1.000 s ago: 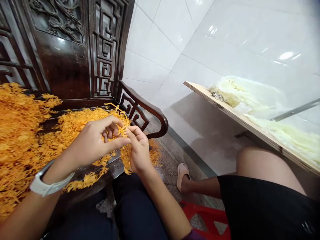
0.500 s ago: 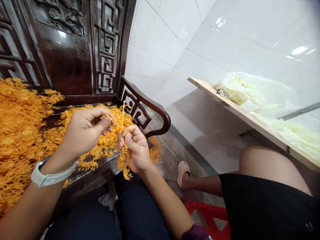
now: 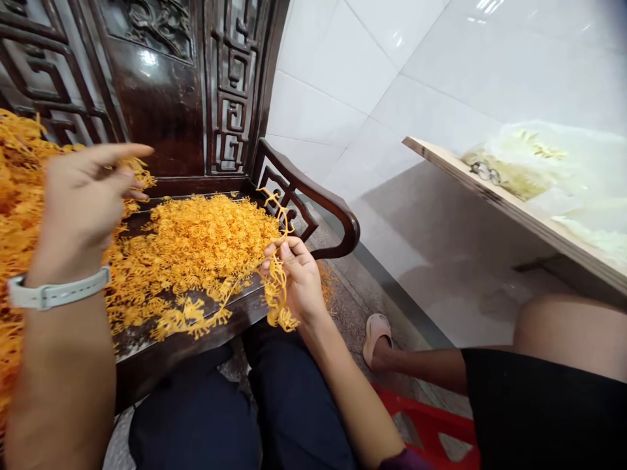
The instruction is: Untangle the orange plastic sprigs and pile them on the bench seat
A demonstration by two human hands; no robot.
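Note:
My right hand (image 3: 302, 279) pinches an orange branched strand (image 3: 277, 287), which looks like soft plastic. One thin end sticks up above the fingers and a clump hangs below them. My left hand (image 3: 81, 202), with a pale watch strap at the wrist, is raised over the left side. Its index finger points out, the thumb is apart from it, and no held piece shows. Behind and below it rises a large orange heap (image 3: 14, 176) of similar pieces. Between the hands, a lower pile of small orange pieces (image 3: 210, 235) covers the dark wooden bench (image 3: 196, 339).
The bench has a carved back (image 3: 161, 111) and a curved armrest (image 3: 337, 225). At right, a wooden board (image 3: 441, 160) bears eyeglasses (image 3: 484, 172) and a translucent bag (image 3: 543, 150) with pale yellow pieces. Below are another person's leg (image 3: 426, 362) and a red stool (image 3: 416, 411).
My left hand has moved away from my right hand, up and to the left, and its fingers have spread. My right hand still holds the strand. The view has shifted left.

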